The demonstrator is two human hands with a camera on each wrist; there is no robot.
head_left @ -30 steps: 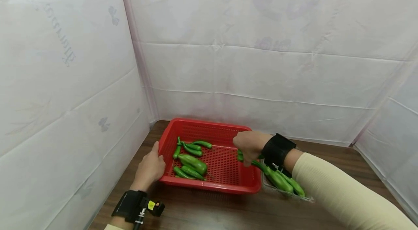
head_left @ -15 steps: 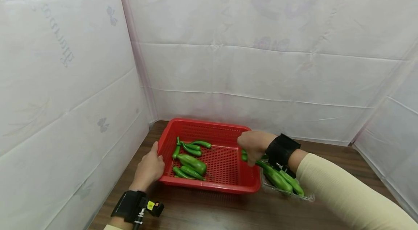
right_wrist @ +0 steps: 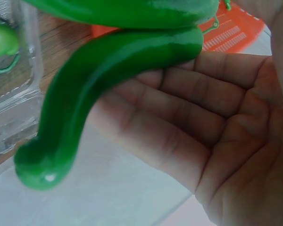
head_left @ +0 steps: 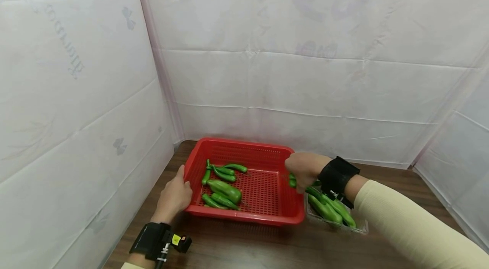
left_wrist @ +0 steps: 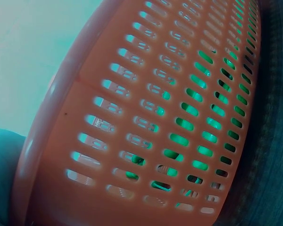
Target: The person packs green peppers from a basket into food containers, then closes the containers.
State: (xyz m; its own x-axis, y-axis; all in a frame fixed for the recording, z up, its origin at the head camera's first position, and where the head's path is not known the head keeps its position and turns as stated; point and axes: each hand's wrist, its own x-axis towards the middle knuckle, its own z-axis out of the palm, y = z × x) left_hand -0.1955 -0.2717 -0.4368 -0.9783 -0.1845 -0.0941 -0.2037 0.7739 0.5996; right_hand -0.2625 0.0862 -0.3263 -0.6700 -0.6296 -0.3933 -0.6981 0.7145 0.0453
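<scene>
A red slotted basket (head_left: 244,146) sits on the brown table and holds several green peppers (head_left: 223,186) in its left half. My left hand (head_left: 174,194) holds the basket's left wall; the left wrist view is filled by that wall (left_wrist: 146,94), with green showing through the slots. My right hand (head_left: 304,170) hovers at the basket's right rim and grips green peppers (head_left: 292,182). In the right wrist view, two long peppers (right_wrist: 108,70) lie across the curled fingers (right_wrist: 193,113). Below that hand a clear plastic tray (head_left: 357,230) holds more peppers (head_left: 328,210).
White padded sheets wall in the table at the back, left and right. Bare brown tabletop (head_left: 248,247) runs along the front of the basket. In the right wrist view the clear tray (right_wrist: 19,113) is at the left and the red basket (right_wrist: 231,33) at the top right.
My right hand has moved slightly to the right with the peppers, from over the basket's right side towards the clear tray. The left hand has stayed on the basket.
</scene>
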